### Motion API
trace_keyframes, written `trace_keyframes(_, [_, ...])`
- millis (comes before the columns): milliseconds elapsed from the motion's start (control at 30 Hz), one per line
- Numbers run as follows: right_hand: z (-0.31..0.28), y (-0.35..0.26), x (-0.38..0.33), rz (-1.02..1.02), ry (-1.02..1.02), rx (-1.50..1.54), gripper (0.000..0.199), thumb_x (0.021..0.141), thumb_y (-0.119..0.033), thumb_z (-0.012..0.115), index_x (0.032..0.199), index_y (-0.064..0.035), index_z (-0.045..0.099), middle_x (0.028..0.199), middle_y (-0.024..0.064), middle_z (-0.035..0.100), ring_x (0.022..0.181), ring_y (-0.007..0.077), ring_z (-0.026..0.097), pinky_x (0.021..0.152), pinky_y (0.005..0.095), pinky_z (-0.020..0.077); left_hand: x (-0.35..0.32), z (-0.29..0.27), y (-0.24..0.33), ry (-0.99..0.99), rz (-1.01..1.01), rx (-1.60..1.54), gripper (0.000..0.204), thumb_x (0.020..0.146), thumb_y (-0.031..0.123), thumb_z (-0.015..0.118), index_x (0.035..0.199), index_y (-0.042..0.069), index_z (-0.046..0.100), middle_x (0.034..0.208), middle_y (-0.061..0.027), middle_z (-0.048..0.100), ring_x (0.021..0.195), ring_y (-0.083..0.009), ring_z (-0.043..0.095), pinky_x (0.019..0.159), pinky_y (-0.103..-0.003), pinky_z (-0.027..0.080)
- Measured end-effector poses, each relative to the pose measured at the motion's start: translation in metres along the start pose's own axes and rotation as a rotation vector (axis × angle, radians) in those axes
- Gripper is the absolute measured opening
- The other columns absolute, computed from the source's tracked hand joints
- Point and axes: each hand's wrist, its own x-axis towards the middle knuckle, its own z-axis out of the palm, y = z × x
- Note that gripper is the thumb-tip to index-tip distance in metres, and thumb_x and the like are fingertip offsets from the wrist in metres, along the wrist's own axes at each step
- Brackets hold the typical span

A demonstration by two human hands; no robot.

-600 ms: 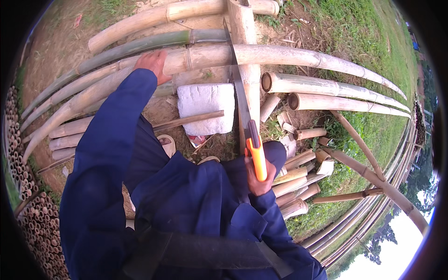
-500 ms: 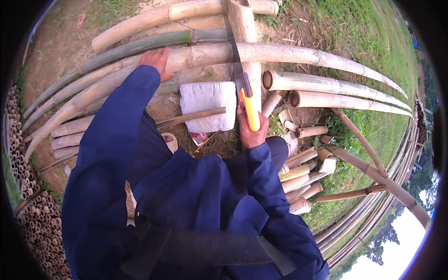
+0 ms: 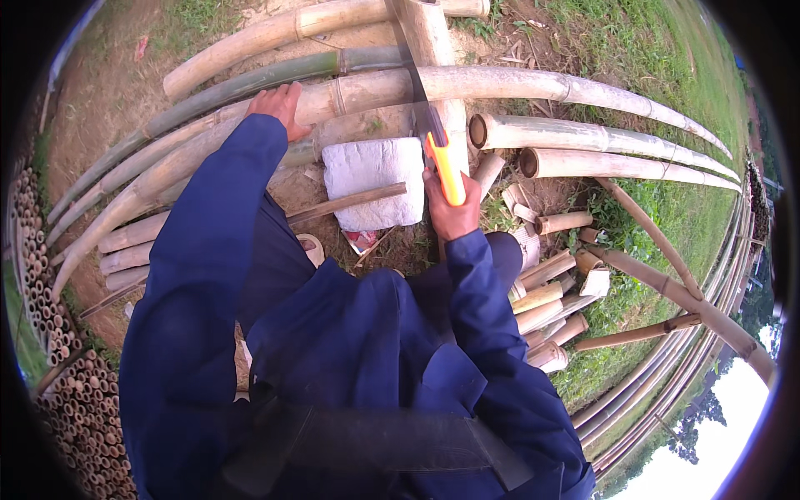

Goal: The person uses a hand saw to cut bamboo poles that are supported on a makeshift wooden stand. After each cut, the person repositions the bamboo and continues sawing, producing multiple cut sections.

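A pale bamboo pole (image 3: pixel 375 90) lies across in front of me, over an upright-running bamboo support (image 3: pixel 432 42). My left hand (image 3: pixel 282 110) grips the pole from above, its fingers draped over the far side. My right hand (image 3: pixel 454 204) is closed round the orange handle of a hand saw (image 3: pixel 451 171). The dark blade runs away from me across the pole, near the support's left edge. How deep its teeth sit in the bamboo cannot be made out. Between my hands, nearer me, stands a white block (image 3: pixel 372 179) with a thin bamboo strip (image 3: pixel 350 202) across it.
Beyond the pole lies a green bamboo pole (image 3: pixel 242 96). Two hollow-ended poles (image 3: pixel 567 137) extend to the right. Short bamboo offcuts (image 3: pixel 546 317) are heaped by my right knee. A big stack of cut bamboo (image 3: pixel 87 400) stands at lower left, and leaning poles (image 3: pixel 650 287) at right.
My right hand and the saw have moved a little away from me along the cut line. My left hand keeps its place on the pole. The whole view has turned slightly.
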Motion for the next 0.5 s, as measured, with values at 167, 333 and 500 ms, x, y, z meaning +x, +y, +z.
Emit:
trace_keyframes(167, [-0.032, 0.012, -0.069, 0.085, -0.047, 0.023, 0.021, 0.092, -0.010, 0.075, 0.106, 0.0049, 0.070, 0.082, 0.0076, 0.070, 0.074, 0.0118, 0.062, 0.070, 0.0300, 0.0522, -0.008, -0.002, -0.006, -0.039, -0.029, -0.002, 0.084, 0.071, 0.040, 0.087, 0.138, 0.007, 0.049, 0.130, -0.0164, 0.062, 0.124, -0.0338, 0.058, 0.108, -0.047, 0.043])
trace_keyframes(333, [-0.065, 0.012, -0.156, 0.058, 0.003, -0.049, 0.034, 0.091, -0.008, 0.071, 0.123, 0.0048, 0.068, 0.098, 0.0182, 0.075, 0.092, 0.0190, 0.073, 0.085, 0.0331, 0.0548, -0.008, 0.003, -0.008, 0.011, -0.011, -0.018, 0.081, 0.070, 0.040, 0.088, 0.134, 0.008, 0.051, 0.126, -0.0158, 0.063, 0.123, -0.0333, 0.059, 0.106, -0.048, 0.043])
trace_keyframes(500, [0.003, 0.008, -0.005, -0.045, 0.032, 0.043, 0.018, 0.093, -0.010, 0.072, 0.088, 0.0047, 0.064, 0.065, 0.0044, 0.056, 0.059, 0.0107, 0.045, 0.056, 0.0319, 0.0429, 0.000, -0.008, 0.007, -0.038, -0.032, -0.023, 0.079, 0.070, 0.039, 0.088, 0.133, 0.010, 0.051, 0.127, -0.0143, 0.063, 0.122, -0.0337, 0.059, 0.108, -0.048, 0.043])
